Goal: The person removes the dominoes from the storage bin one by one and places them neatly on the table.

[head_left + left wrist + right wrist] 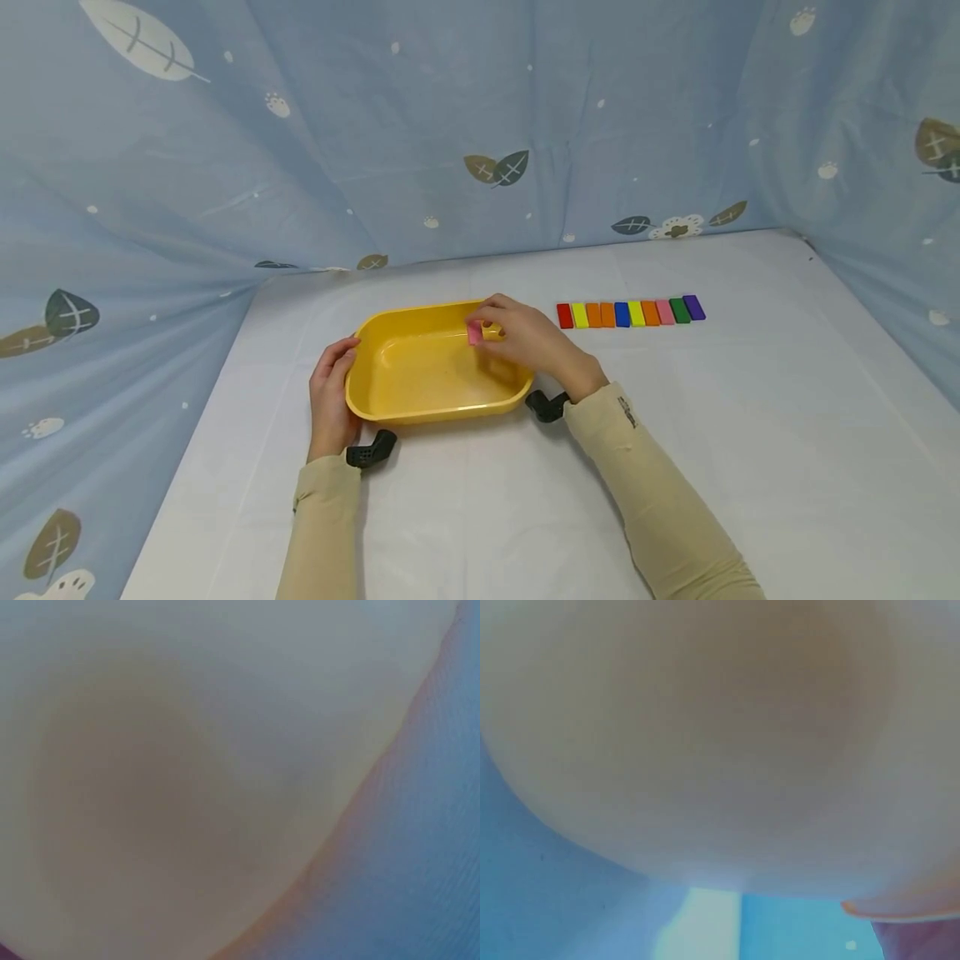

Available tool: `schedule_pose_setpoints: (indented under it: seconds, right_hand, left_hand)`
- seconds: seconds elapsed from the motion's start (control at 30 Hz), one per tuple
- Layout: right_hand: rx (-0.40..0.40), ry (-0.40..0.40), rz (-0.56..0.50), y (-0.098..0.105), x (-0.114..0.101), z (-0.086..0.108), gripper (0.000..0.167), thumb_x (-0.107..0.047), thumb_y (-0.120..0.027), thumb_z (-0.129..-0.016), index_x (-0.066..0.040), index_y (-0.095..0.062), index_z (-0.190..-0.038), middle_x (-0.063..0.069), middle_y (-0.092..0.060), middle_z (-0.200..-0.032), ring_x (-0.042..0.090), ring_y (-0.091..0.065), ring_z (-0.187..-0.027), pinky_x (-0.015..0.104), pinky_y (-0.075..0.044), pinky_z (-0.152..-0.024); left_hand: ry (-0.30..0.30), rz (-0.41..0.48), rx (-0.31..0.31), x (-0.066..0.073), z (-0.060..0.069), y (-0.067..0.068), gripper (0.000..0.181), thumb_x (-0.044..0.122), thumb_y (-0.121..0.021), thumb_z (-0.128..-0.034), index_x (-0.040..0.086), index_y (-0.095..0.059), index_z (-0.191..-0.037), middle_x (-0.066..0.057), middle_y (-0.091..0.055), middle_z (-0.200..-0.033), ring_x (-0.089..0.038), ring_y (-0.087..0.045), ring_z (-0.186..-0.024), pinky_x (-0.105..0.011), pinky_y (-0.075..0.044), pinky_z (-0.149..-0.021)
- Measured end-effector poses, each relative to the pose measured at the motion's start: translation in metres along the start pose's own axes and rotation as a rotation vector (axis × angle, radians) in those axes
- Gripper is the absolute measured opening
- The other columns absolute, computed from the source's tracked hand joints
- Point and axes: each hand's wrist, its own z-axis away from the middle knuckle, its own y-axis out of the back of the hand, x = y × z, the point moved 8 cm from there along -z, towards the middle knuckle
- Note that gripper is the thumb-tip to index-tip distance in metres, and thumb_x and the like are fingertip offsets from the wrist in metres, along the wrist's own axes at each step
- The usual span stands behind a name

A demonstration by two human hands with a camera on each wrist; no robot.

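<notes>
A yellow plastic basin (420, 412) sits on the white table. At its left end my left hand (330, 404) holds the side, with the fingertips at the rim. My right hand (521, 333) reaches over the basin's right part and pinches a small pink block (475, 332) between thumb and fingers. To the right, a row of small coloured blocks (622, 314) lies side by side: red, yellow, orange, blue, pink, green and purple among them. Blurred skin fills most of both wrist views, which hide what the hands hold.
A white cloth (750, 433) covers the table. Blue curtains (450, 108) with leaf prints hang behind it and at both sides. Black wrist devices (372, 450) sit at both wrists, close to the basin's near side.
</notes>
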Motion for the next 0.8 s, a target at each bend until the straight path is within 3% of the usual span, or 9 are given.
schedule_pose_setpoints:
  seconds: [0.27, 0.43, 0.63, 0.8]
  right_hand:
    - [0.011, 0.008, -0.024, -0.003, 0.007, -0.002, 0.035, -0.031, -0.062, -0.081, -0.022, -0.059, -0.114, -0.007, -0.048, -0.115, 0.013, -0.047, -0.101, 0.030, -0.041, -0.090]
    - [0.023, 0.024, -0.103, 0.000, 0.012, -0.002, 0.035, -0.031, -0.063, -0.081, -0.022, -0.058, -0.114, -0.009, -0.049, -0.113, 0.010, -0.049, -0.097, 0.029, -0.043, -0.087]
    - [0.094, 0.026, -0.218, 0.013, 0.020, 0.000, 0.035, -0.029, -0.065, -0.079, -0.023, -0.058, -0.113, -0.009, -0.048, -0.114, 0.011, -0.053, -0.092, 0.028, -0.048, -0.079]
    - [0.164, -0.002, -0.227, 0.026, 0.028, 0.003, 0.039, -0.027, -0.066, -0.078, -0.023, -0.058, -0.116, -0.008, -0.049, -0.116, 0.011, -0.054, -0.092, 0.029, -0.049, -0.077]
  left_hand:
    - [-0.007, -0.003, -0.003, 0.001, 0.001, 0.000, 0.035, 0.020, -0.050, -0.0901, -0.001, -0.049, -0.118, -0.009, -0.040, -0.128, -0.027, -0.044, -0.113, -0.031, -0.040, -0.093]
    - [-0.008, 0.008, -0.009, 0.001, 0.000, -0.001, 0.035, 0.019, -0.050, -0.0901, -0.002, -0.049, -0.118, -0.009, -0.040, -0.129, -0.027, -0.045, -0.112, -0.030, -0.040, -0.092]
    - [-0.011, -0.012, -0.015, 0.000, 0.000, -0.001, 0.036, 0.021, -0.050, -0.0899, -0.001, -0.048, -0.119, -0.009, -0.040, -0.129, -0.027, -0.044, -0.113, -0.030, -0.040, -0.093]
    - [0.002, -0.013, -0.003, 0.001, 0.000, 0.000, 0.036, 0.020, -0.050, -0.0901, -0.001, -0.048, -0.119, -0.008, -0.040, -0.129, -0.026, -0.044, -0.114, -0.029, -0.040, -0.092]
